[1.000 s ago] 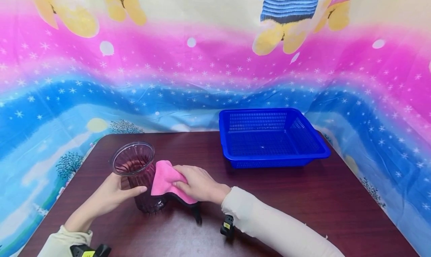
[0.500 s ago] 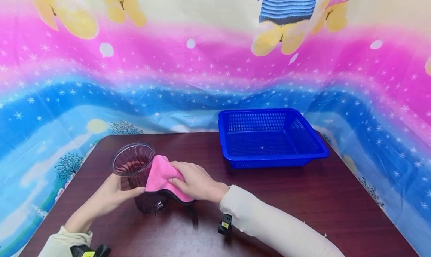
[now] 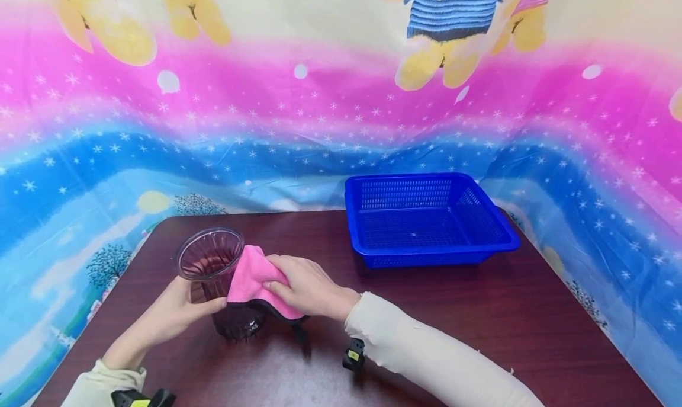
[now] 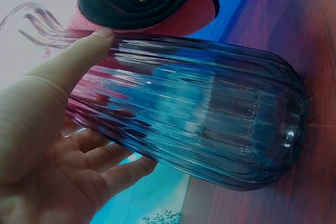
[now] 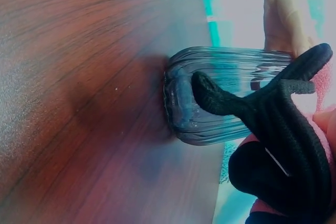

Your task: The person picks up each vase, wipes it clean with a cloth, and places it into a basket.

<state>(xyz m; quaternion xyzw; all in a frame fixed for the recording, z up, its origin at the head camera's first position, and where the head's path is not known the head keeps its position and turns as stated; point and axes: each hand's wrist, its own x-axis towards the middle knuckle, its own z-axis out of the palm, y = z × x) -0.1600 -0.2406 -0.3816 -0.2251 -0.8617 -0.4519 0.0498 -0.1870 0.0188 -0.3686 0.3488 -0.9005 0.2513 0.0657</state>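
Observation:
A fluted glass vase [image 3: 209, 258], clear and purplish with a flared rim, stands on the table at the left in the head view. My left hand [image 3: 173, 309] holds it from the left, thumb [image 4: 86, 59] on the near side and fingers spread behind the glass. From the right, my right hand [image 3: 309, 285] grips a folded pink cloth [image 3: 257, 279] with a dark edge and holds it against the vase's upper side. In the right wrist view the cloth's dark underside [image 5: 286, 145] overlaps the vase, and a dark loop hangs from it.
A blue plastic basket [image 3: 437, 250] with perforated walls stands at the back right of the dark wooden table [image 3: 298, 229]. A printed curtain [image 3: 298, 117] hangs behind the table and along both sides.
My right hand has shifted slightly left and up with the cloth, which now covers more of the vase's side and reaches my left thumb. The left hand and vase stay in place.

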